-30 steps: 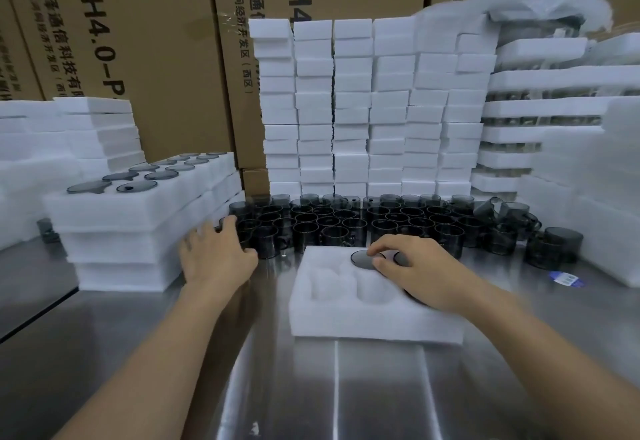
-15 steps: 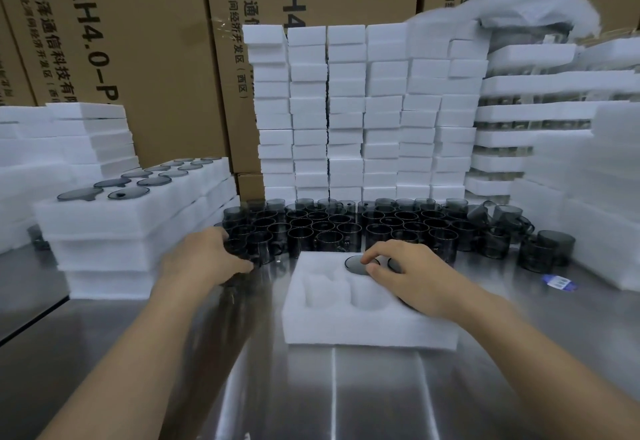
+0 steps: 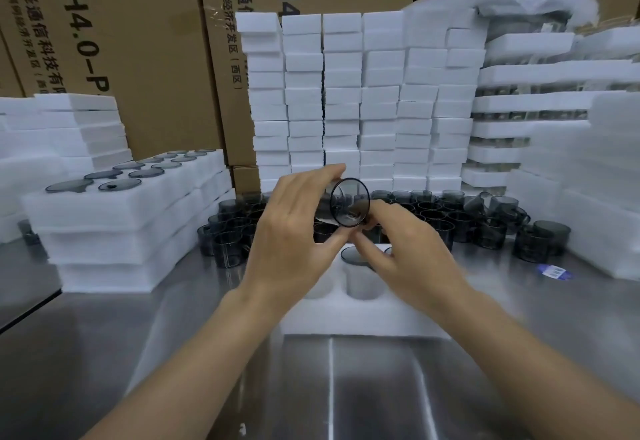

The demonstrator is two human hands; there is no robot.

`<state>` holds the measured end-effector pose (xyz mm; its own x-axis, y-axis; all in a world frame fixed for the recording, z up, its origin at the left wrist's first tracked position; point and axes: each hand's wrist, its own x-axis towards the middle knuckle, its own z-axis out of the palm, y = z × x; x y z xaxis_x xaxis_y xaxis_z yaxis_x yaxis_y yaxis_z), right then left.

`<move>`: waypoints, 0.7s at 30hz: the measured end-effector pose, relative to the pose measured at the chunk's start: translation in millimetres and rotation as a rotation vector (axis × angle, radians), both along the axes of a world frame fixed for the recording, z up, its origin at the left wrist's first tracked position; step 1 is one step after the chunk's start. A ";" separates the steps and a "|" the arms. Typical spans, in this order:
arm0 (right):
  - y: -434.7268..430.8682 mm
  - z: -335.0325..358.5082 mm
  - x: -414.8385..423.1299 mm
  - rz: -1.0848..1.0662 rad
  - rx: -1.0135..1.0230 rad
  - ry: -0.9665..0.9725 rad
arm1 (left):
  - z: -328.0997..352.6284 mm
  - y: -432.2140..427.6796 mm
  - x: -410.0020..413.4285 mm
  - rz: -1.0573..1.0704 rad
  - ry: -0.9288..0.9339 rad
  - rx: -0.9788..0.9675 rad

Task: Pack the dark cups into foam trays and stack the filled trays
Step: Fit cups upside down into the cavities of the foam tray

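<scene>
Over the near middle of a steel table (image 3: 346,387), the left hand (image 3: 294,231) grips a dark translucent round cup (image 3: 349,202) tipped on its side, and the right hand (image 3: 408,259) pinches its lower right edge. Below them lies a white foam tray (image 3: 363,322) with round pockets. A crowd of dark cups (image 3: 450,221) stands beyond it, and stacked filled foam trays (image 3: 114,231) sit at the left.

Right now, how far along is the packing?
Done: filled trays stacked on the left; at least one seated cup in the front tray. In hand: left hand and right hand grip the held cup. Left: empty pockets, many loose cups.
</scene>
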<state>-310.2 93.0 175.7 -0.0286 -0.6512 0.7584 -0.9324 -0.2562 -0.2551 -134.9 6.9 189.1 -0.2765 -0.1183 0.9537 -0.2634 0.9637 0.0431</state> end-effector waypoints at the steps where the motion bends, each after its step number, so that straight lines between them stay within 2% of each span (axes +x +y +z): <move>1: -0.1 -0.3 1.2 -0.025 -0.055 -0.012 | -0.7 3.4 -2.3 -0.033 0.043 0.015; 7: -1.4 -1.0 9.7 -0.222 -0.319 0.025 | -1.7 7.7 -6.2 -0.134 0.172 0.116; 11: -2.1 -0.7 7.3 -0.174 -0.470 -0.017 | -1.7 9.1 -5.2 -0.125 0.205 0.199; 21: -1.5 0.6 11.2 -0.061 -0.446 -0.115 | -1.3 12.1 -3.9 -0.138 0.244 0.298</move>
